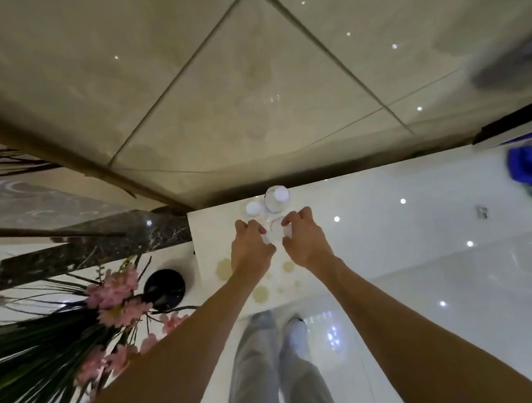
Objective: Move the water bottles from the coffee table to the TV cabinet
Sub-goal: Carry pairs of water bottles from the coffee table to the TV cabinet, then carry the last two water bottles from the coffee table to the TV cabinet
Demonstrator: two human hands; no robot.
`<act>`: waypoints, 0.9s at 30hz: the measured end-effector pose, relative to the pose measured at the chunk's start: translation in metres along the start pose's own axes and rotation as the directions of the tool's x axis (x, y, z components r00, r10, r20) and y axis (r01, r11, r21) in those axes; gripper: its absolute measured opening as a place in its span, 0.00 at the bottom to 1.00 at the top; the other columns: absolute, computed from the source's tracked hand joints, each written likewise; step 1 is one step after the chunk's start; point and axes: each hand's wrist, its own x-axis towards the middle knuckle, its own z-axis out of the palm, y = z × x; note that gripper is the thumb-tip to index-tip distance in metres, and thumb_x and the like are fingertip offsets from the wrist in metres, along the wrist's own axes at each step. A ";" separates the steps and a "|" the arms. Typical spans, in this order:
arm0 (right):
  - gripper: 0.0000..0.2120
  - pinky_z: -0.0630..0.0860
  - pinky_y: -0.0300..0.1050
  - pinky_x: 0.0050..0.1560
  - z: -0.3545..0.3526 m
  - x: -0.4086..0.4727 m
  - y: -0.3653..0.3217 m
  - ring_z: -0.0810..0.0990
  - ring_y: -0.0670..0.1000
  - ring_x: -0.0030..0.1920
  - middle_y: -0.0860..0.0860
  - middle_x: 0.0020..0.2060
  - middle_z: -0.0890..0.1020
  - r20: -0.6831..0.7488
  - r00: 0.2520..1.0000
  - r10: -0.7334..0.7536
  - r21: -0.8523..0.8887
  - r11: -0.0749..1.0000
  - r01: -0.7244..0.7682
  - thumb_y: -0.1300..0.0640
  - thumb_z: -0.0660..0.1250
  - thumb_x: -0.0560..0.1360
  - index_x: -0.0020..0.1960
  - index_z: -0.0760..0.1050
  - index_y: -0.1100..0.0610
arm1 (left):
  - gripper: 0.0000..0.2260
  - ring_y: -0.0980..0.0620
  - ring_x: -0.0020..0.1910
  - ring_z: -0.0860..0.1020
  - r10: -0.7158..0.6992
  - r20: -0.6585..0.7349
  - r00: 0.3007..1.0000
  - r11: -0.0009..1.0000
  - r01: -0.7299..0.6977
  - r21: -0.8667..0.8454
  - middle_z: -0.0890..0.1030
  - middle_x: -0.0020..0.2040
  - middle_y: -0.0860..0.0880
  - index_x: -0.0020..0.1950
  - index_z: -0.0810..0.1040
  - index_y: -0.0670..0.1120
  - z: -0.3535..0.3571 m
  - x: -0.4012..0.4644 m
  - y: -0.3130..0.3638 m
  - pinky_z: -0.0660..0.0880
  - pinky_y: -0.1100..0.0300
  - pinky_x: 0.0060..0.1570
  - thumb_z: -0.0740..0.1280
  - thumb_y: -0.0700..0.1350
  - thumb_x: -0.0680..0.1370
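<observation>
Legs: grey trousers [261,371] and a white shoe [296,332] on the glossy floor.
Flowers: pink blooms [115,295] beside a black vase [164,288], to the left.
Left hand [251,246]: fingers curled round a clear bottle [268,238] on the white worktop [381,195].
Right hand [302,236]: curled over another bottle [278,225]; grip unclear.
Beyond: two capped bottles, one [253,208] left, the other [278,197] at the worktop's far edge.

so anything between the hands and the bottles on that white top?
Nothing visible. The left hand and right hand are already at two near bottles, fingers curled around them. Two more capped bottles stand just behind, near the far edge of the white top.
</observation>
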 end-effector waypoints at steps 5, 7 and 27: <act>0.17 0.76 0.43 0.58 -0.017 0.003 -0.005 0.79 0.53 0.54 0.51 0.60 0.75 0.019 1.000 -0.001 0.048 0.999 0.000 0.50 0.66 0.77 0.63 0.69 0.53 | 0.17 0.47 0.54 0.80 0.028 0.028 0.999 0.993 -0.031 0.118 0.75 0.60 0.48 0.62 0.71 0.49 -0.010 -0.002 0.015 0.77 0.56 0.53 0.69 0.51 0.75; 0.18 0.76 0.43 0.58 -0.027 -0.003 -0.009 0.79 0.52 0.54 0.51 0.59 0.76 0.019 1.000 0.001 0.058 0.998 -0.002 0.47 0.64 0.77 0.63 0.70 0.53 | 0.19 0.46 0.56 0.79 0.050 0.054 0.997 0.977 -0.060 0.204 0.75 0.61 0.47 0.64 0.70 0.49 -0.020 -0.005 0.020 0.77 0.55 0.55 0.67 0.54 0.77; 0.19 0.72 0.49 0.63 -0.135 -0.274 0.109 0.77 0.56 0.62 0.56 0.64 0.76 -0.262 0.784 0.563 0.453 0.789 -0.416 0.57 0.63 0.76 0.66 0.72 0.58 | 0.10 0.47 0.50 0.77 0.648 0.671 0.359 0.251 -0.933 0.257 0.78 0.53 0.46 0.55 0.77 0.46 -0.007 -0.203 0.212 0.70 0.58 0.46 0.66 0.47 0.76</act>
